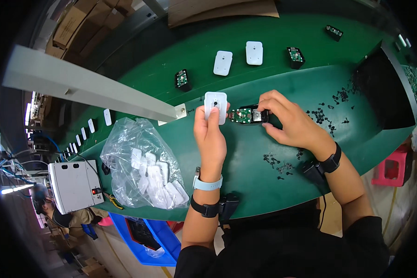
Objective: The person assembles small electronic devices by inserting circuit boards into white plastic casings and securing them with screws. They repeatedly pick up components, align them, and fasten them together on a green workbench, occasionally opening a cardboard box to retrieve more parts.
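A white rounded-rectangular cover (216, 105) is pinched upright between the thumb and curled fingers of the left hand (210, 134), near the middle of the green bench (245, 185). Just to its right, a small black housing with a green circuit board (247, 115) lies on the bench and is gripped by the narrowly closed fingertips of the right hand (289, 121); cover and housing are just beside each other, and whether they touch cannot be told.

On the green conveyor belt (171, 55) along the bench's far edge, two more white covers (223, 62) (254, 53) are seen lying flat, with three black housings carrying boards: one (182, 79) to their left, one (295, 56) to their right, and one (333, 32) near the far right corner. Further white covers are lined up along the belt's left end, too small to count.

A clear plastic bag (141, 162) filled with white covers is set towards the bench's left near edge. A grey box with a red light (75, 184) sits at the left corner. Small black screws (326, 116) are scattered to the right of the right hand, and another cluster (275, 162) lies nearer the front edge. A black tray (387, 92) occupies the right end. A grey bar (88, 85) crosses above the belt at left.
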